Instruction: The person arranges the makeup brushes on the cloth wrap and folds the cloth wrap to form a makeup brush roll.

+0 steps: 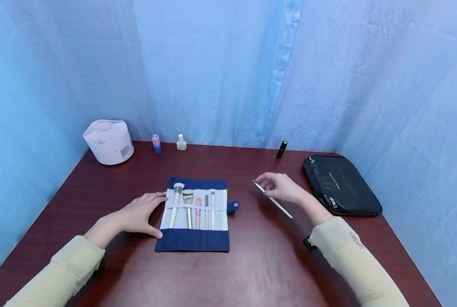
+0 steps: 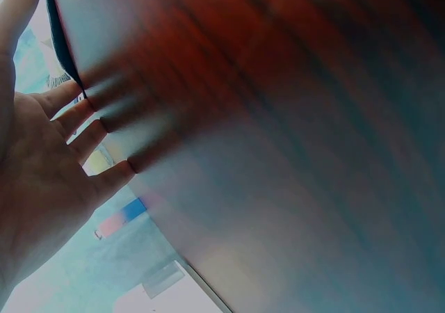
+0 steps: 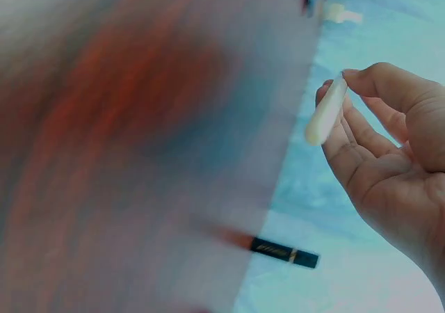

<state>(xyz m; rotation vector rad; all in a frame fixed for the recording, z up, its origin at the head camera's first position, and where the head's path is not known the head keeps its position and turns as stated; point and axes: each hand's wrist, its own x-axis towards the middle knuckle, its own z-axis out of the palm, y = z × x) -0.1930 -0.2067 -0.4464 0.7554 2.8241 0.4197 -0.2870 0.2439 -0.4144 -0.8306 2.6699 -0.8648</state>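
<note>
Spread, with its thumb wide of the other fingers, the left hand (image 1: 142, 213) lies left of centre in the head view and touches the left edge of one brush roll (image 1: 192, 241); the right hand (image 1: 283, 187), right of centre, pinches one white brush (image 1: 279, 205) between thumb and fingers, its handle slanting down to the right. That brush is well apart from the left hand, and the open roll lies flat between the two hands, nearer the left. Five brushes sit side by side under the roll's band: from left, one large white-handled brush (image 1: 176, 204), one broad flat brush (image 1: 189, 209), one pink brush (image 1: 198, 213), one dark slim brush (image 1: 207, 213) and one pale slim brush (image 1: 213, 209). One snap tab (image 1: 232, 207) juts from the roll's right edge. Beyond, one black case (image 1: 341, 184) lies at the frame's right, and one black tube (image 1: 282, 149) stands upper right of centre. Along the back of the dark red table (image 1: 198, 277), toward the upper left, are one white holder (image 1: 111, 147), one pink-and-blue container (image 1: 156, 143) and one small pale bottle (image 1: 181, 143). Blue curtains (image 1: 221, 72) fill the upper frame.
</note>
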